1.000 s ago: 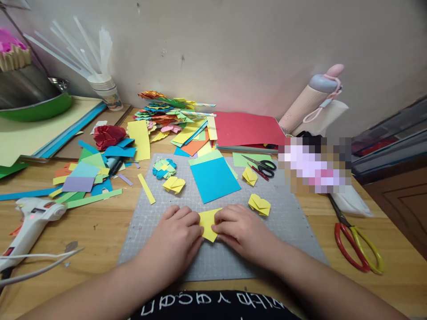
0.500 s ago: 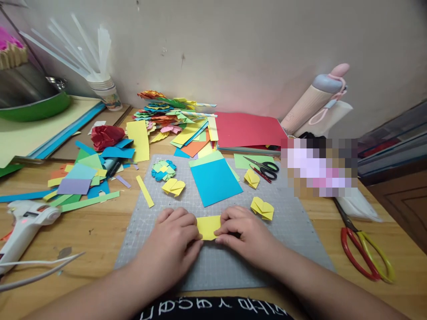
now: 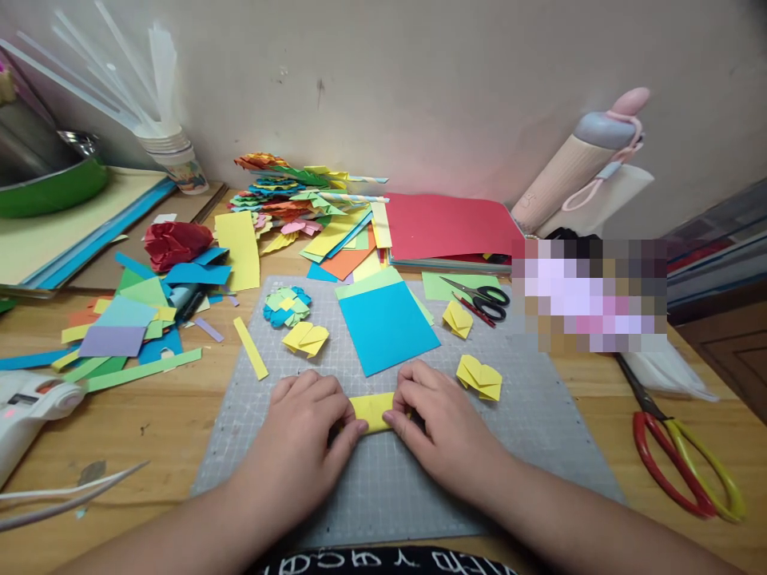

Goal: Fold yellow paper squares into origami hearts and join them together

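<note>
A small yellow paper piece (image 3: 372, 410) lies folded into a narrow strip on the grey cutting mat (image 3: 527, 431). My left hand (image 3: 303, 435) presses its left end with curled fingers. My right hand (image 3: 437, 423) pinches its right end. Three folded yellow paper shapes sit close by: one (image 3: 306, 338) above my left hand, one (image 3: 480, 376) right of my right hand, one (image 3: 458, 319) further back. A blue paper square (image 3: 387, 326) lies on the mat just beyond the hands.
Black-handled scissors (image 3: 482, 299) rest at the mat's far edge; red and yellow scissors (image 3: 683, 447) lie at the right. A white glue gun (image 3: 27, 407) sits at the left. Coloured paper scraps (image 3: 137, 319), a red sheet (image 3: 449, 228), a cup of straws (image 3: 171, 156) and a bottle (image 3: 584, 160) crowd the back.
The yellow paper went from a tilted square to a flat narrow strip as my hands folded it. The view has shifted slightly.
</note>
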Demonstrator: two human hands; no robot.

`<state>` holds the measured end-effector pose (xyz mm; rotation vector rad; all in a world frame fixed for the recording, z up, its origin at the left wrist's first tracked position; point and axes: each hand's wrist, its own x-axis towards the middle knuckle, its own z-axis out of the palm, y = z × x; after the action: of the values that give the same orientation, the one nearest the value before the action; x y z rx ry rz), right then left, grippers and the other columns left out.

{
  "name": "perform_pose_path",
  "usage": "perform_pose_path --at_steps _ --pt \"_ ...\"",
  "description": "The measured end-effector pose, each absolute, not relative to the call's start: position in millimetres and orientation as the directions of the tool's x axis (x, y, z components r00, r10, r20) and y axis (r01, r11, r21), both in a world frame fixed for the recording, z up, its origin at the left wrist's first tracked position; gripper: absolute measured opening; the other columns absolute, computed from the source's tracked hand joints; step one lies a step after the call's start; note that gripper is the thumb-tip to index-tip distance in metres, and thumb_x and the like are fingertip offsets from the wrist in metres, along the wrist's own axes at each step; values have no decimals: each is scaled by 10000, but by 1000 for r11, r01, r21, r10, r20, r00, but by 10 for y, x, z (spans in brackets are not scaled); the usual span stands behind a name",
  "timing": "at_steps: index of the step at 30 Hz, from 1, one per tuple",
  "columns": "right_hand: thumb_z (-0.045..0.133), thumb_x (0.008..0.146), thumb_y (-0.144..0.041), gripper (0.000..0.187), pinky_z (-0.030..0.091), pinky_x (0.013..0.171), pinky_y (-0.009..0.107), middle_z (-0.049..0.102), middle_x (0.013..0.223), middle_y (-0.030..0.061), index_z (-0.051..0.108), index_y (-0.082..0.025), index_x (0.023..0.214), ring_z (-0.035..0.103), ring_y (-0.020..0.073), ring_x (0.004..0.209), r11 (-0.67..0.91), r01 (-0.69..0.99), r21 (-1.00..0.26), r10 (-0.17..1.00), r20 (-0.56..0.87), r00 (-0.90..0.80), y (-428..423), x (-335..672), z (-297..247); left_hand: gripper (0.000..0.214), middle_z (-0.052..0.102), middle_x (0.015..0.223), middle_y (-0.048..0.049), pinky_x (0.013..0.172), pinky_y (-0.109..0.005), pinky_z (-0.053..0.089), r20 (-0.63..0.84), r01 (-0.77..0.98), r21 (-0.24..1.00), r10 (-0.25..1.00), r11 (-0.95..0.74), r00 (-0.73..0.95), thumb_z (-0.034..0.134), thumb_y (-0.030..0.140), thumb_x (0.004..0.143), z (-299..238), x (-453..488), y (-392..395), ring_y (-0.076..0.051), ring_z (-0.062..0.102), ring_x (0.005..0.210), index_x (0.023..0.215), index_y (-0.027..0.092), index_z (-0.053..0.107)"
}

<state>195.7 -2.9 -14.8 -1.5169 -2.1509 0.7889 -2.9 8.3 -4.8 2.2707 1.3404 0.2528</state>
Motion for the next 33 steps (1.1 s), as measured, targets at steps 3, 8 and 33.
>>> perform_pose_path --at_steps 3,8,33 --pt "569 852 -156 138 377 710 345 537 879 28 512 -175 728 500 184 807 282 754 -593 940 14 -340 -45 1936 -164 224 558 753 -6 724 -381 285 -62 770 458 849 -444 525 461 280 909 -62 -22 79 -208 474 783 732 192 568" --pt "554 857 -163 141 382 702 348 541 871 34 518 -174 721 501 188 801 282 786 -551 944 11 -331 -46 1915 -188 228 549 743 -16 714 -392 290 -43 806 360 855 -470 517 459 288 906 -60 1 79 -216 471 767 722 187 550" --pt "568 841 -169 169 380 674 345 537 850 35 518 -177 680 506 192 790 278 812 -513 946 2 -323 1 1883 -192 130 610 845 10 749 -376 296 -6 718 438 797 -541 604 493 252 911 -93 -12 148 -209 496 831 990 269 596"
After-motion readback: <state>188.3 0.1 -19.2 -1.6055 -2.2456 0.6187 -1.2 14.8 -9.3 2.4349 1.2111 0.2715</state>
